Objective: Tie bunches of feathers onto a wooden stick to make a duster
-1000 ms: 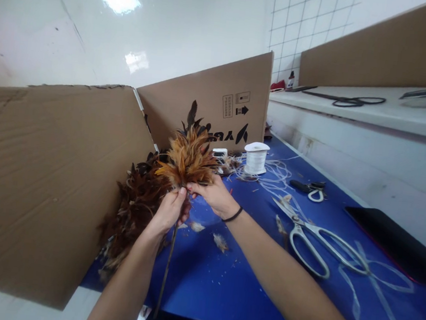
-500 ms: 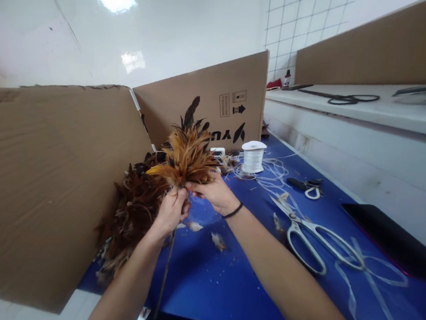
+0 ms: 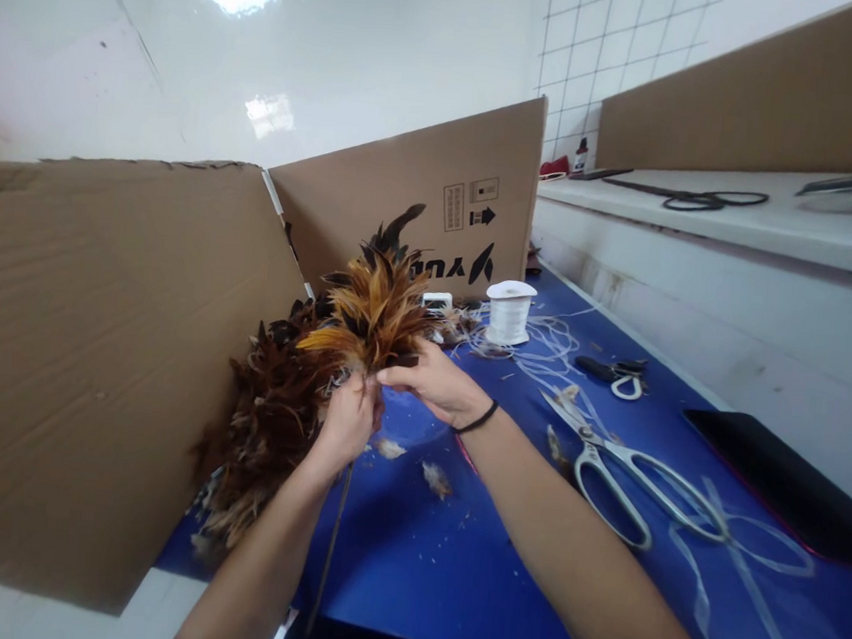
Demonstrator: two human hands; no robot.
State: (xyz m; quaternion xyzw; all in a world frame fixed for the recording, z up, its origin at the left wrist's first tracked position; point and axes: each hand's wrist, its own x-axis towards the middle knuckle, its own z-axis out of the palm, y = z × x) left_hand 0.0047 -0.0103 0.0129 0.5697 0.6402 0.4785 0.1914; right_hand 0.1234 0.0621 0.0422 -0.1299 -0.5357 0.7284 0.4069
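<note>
A bunch of orange-brown and black feathers [image 3: 376,305] fans upward on a thin stick [image 3: 330,551], forming what looks like a feather duster. My left hand [image 3: 348,418] is closed around its base, with the stick running down below the fist. On the right side of that base, my right hand [image 3: 439,383] pinches at the feathers' lower ends with thumb and fingers; a dark feather shows at its fingertips. Left of the hands lies a heap of dark brown feathers [image 3: 270,415] against the cardboard.
Cardboard panels [image 3: 90,368] wall off the left and back of the blue table [image 3: 446,583]. To the right lie large scissors [image 3: 629,470], small black-handled snips [image 3: 613,371], a white ribbon spool [image 3: 509,314], loose ribbon and a black pad [image 3: 779,479]. Another scissors [image 3: 698,198] rests on the ledge.
The feather bunch has turned slightly, its dark tip now leaning right. My right hand has shifted a little right and down, while my left hand stays around the base.
</note>
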